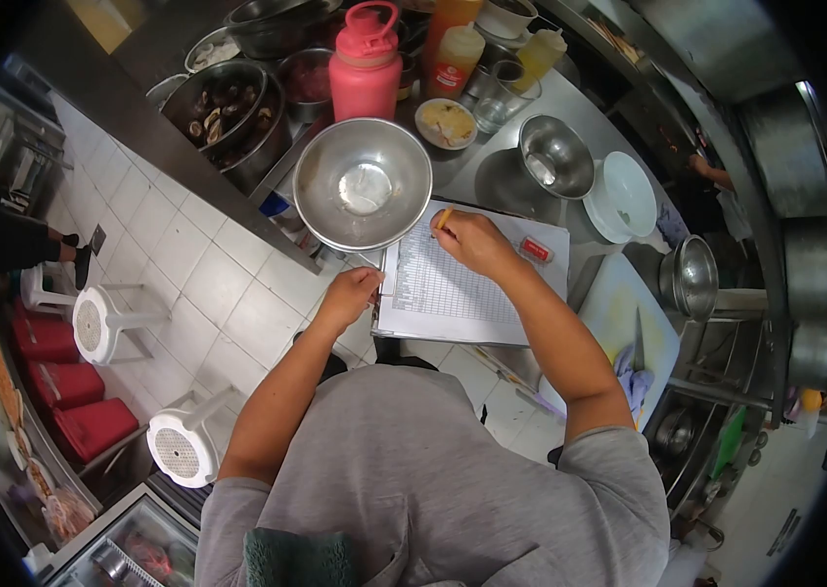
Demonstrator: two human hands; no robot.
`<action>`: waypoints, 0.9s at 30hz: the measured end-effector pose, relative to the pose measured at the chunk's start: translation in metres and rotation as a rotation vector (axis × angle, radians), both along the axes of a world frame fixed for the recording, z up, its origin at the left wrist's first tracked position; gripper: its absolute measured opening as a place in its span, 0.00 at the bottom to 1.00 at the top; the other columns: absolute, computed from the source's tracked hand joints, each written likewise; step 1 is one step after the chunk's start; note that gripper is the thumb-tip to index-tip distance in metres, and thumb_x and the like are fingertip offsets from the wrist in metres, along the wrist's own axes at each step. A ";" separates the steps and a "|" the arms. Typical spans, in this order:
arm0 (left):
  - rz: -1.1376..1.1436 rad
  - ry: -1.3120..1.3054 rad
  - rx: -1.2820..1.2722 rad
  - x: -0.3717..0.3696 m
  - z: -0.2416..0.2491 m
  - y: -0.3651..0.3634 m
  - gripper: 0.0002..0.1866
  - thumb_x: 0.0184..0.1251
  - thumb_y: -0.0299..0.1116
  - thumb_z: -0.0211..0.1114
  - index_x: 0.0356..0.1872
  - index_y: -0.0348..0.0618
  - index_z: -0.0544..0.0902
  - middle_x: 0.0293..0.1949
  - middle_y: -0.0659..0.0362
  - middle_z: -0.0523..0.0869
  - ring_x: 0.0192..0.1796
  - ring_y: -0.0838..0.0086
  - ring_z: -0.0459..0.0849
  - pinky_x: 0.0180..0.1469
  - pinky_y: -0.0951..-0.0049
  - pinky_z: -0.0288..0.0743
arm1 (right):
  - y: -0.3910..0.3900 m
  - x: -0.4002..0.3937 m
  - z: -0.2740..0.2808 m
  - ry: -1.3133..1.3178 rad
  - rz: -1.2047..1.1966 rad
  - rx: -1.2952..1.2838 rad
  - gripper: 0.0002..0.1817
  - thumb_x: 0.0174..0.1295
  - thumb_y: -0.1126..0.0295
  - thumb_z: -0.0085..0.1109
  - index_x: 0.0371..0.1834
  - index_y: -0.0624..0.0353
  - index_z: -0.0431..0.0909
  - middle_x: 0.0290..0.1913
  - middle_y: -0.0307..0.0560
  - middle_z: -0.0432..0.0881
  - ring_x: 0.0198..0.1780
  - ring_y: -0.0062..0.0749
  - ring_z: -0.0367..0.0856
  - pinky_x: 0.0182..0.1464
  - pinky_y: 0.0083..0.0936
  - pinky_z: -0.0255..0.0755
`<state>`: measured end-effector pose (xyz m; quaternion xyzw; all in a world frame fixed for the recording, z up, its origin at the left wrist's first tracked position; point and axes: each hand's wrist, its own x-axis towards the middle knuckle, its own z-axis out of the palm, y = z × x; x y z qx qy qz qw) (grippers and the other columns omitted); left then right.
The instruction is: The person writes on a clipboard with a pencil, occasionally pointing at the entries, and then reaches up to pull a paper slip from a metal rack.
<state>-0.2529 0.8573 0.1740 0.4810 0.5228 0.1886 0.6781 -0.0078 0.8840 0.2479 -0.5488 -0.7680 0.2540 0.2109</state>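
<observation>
Printed sheets with a table grid lie on the steel counter in front of me. My right hand is closed around a yellow pen over the upper part of the top sheet. At the left edge of the sheets is my left hand, its fingers pinched together; what lies between them is hard to make out. Just beyond it stands a large steel bowl, overlapping the papers' upper left corner. A small red and white packet rests on the sheet, right of my right hand.
A pink bottle, a small bowl of yellow food, squeeze bottles and glasses stand behind. To the right are a smaller steel bowl, pale bowls and a cutting board with a knife and cloth. White stools stand left.
</observation>
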 end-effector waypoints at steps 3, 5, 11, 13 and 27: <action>0.009 -0.015 0.021 0.001 0.000 0.000 0.15 0.66 0.41 0.59 0.38 0.38 0.82 0.27 0.63 0.81 0.29 0.81 0.77 0.34 0.80 0.71 | 0.000 0.002 0.000 -0.012 0.023 -0.006 0.07 0.60 0.68 0.56 0.36 0.61 0.76 0.33 0.56 0.80 0.36 0.52 0.79 0.40 0.39 0.72; 0.046 -0.022 0.026 0.003 0.005 -0.001 0.15 0.66 0.38 0.59 0.35 0.33 0.82 0.25 0.61 0.80 0.28 0.78 0.77 0.34 0.77 0.71 | 0.001 0.003 0.000 0.011 0.038 0.010 0.07 0.60 0.69 0.56 0.36 0.61 0.76 0.32 0.56 0.80 0.36 0.52 0.79 0.40 0.39 0.72; 0.043 0.009 0.000 0.003 0.007 0.000 0.15 0.66 0.37 0.58 0.37 0.32 0.82 0.25 0.60 0.80 0.27 0.78 0.76 0.33 0.77 0.72 | -0.002 0.001 0.000 0.061 0.031 0.024 0.05 0.60 0.71 0.56 0.34 0.61 0.76 0.32 0.55 0.80 0.35 0.52 0.79 0.39 0.38 0.72; 0.049 -0.028 0.003 0.003 0.008 -0.002 0.14 0.65 0.39 0.60 0.38 0.36 0.83 0.25 0.63 0.80 0.28 0.80 0.76 0.33 0.79 0.71 | -0.001 0.004 -0.004 0.078 0.057 0.070 0.05 0.60 0.71 0.56 0.35 0.61 0.76 0.32 0.54 0.80 0.35 0.52 0.78 0.39 0.37 0.72; 0.035 -0.030 0.017 0.003 0.007 -0.001 0.14 0.66 0.40 0.60 0.38 0.38 0.83 0.25 0.64 0.79 0.27 0.82 0.74 0.32 0.81 0.70 | -0.002 0.001 0.001 0.043 0.032 0.006 0.05 0.59 0.72 0.57 0.36 0.59 0.76 0.32 0.53 0.80 0.35 0.50 0.79 0.39 0.36 0.73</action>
